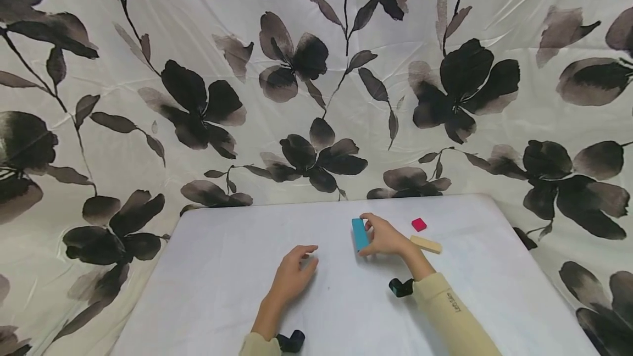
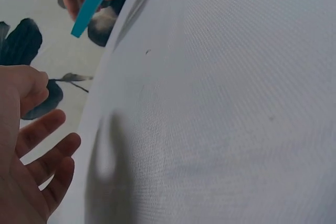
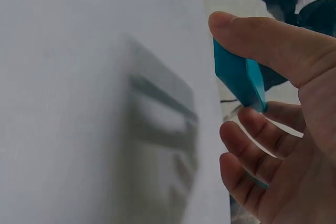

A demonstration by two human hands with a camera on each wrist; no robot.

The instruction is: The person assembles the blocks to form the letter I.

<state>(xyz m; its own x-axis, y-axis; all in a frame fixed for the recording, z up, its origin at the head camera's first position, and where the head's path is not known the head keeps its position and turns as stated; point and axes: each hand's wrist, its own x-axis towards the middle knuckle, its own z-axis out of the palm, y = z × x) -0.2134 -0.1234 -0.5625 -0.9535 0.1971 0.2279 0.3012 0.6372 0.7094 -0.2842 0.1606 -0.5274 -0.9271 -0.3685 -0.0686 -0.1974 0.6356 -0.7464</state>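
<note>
My right hand (image 1: 388,238) pinches a flat blue rectangular block (image 1: 359,234) by its two ends, thumb at the near end and fingers at the far end. In the right wrist view, the blue block (image 3: 233,74) is lifted off the white surface, which carries its shadow. The other fingers of that hand are loosely bent below it. Holding nothing, my left hand (image 1: 292,273) hovers over the table to the left, its fingers relaxed and spread in the left wrist view.
A red block (image 1: 418,224) and a pale yellow bar-shaped block (image 1: 426,244) lie on the white-covered table (image 1: 217,268), to the right of and behind my right hand. Behind the table hangs a white cloth (image 1: 376,125) with dark flowers.
</note>
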